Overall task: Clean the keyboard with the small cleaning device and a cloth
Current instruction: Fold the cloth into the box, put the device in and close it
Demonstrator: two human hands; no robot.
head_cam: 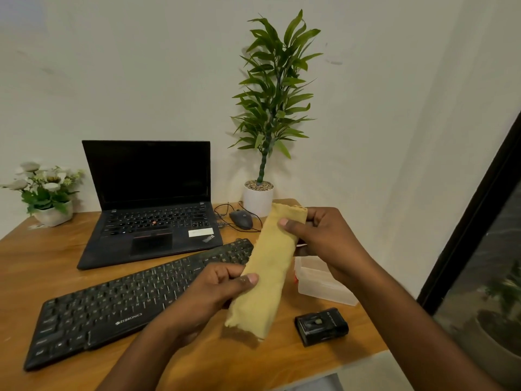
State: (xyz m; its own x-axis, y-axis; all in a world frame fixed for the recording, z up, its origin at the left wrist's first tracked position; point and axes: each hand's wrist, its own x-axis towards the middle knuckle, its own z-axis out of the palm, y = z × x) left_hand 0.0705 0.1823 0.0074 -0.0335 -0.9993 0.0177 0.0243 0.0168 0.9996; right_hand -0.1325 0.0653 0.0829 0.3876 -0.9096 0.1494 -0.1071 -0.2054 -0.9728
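Now I hold the folded yellow cloth (270,272) over the desk's (56,255) right side. My left hand (214,292) pinches its lower part and my right hand (324,241) curls round its top, probably to keep the fold. The Zebronics keyboard (112,303) lies diagonally below, and the cleaning device (321,325) sits near the front-right corner.

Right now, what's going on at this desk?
A person holds a folded yellow cloth in both hands, in front of the right end of the black keyboard. The left hand grips its lower part and the right hand pinches the upper end. The cloth appears lifted off the keys. The small black cleaning device lies untouched on the wooden table, near a clear plastic box. An open laptop with a dark screen sits behind the keyboard.
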